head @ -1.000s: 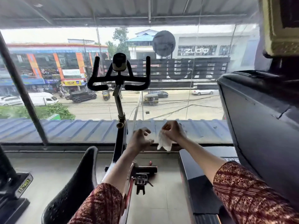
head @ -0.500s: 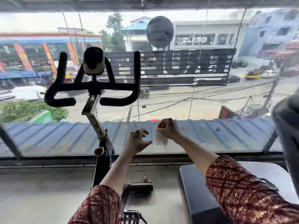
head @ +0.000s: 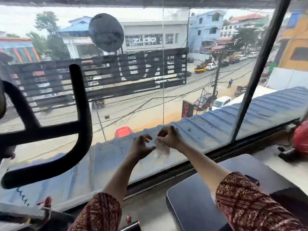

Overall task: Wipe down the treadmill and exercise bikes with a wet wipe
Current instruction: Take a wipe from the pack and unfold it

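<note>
View has swung right since half a second ago: the bike handlebar (head: 81, 114) now sits hard left and looms larger, and the treadmill hood (head: 200, 197) fills more of the lower right. The hands barely change relative to each other. The left hand (head: 140, 147) is a touch closer to the wet wipe (head: 161, 150).

Wipe: bunched, dangling from the right hand (head: 171, 139) in mid-air in front of the window (head: 200, 97). It touches neither machine.

Risks, my read:
- The wipe is crumpled. Put on the handlebar like this, only a small patch makes contact, so coverage is poor.
- Opening it out on a fingertip hold alone could let it slip and drop to the floor between bike and treadmill.
- The handlebar is well off to the left of the hands. A reach made without re-aiming the view could skip sections.

Pose: both forearms are extended forward and converge at the wipe.
- Right: fingers curled, pinching the wipe's top, with the rest hanging below the palm.
- Left: fingers loosely curled and spread, thumb tip at the wipe's left edge. Can't tell whether it actually pinches.
</note>
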The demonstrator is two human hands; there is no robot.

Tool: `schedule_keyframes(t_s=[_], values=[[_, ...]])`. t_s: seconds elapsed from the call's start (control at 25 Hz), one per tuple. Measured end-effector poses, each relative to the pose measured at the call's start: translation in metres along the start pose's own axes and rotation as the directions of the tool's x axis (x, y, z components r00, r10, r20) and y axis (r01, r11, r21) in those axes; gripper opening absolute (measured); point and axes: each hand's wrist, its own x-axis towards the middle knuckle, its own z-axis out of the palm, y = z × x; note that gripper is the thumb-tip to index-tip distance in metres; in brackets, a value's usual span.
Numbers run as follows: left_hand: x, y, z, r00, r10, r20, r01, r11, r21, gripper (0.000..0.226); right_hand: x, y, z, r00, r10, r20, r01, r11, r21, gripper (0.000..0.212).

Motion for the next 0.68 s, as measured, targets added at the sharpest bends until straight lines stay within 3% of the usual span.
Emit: schedule_keyframes(t_s=[0.32, 0.68], values=[[0.113, 0.033, 0.083, 0.97, 0.168, 0.177, -0.155, 0.984, -0.086, 0.034, 0.053, 0.105, -0.054, 0.972, 0.226, -0.066, -0.232, 0.965, -0.123, 0.018], [0.209, 0.108, 0.17, 0.892, 0.349, 0.286, -0.299, 0.932, -0.204, 0.032, 0.082, 0.188, -0.134, 0.888, 0.363, -0.282, -0.396, 0.916, -0.067, 0.014]])
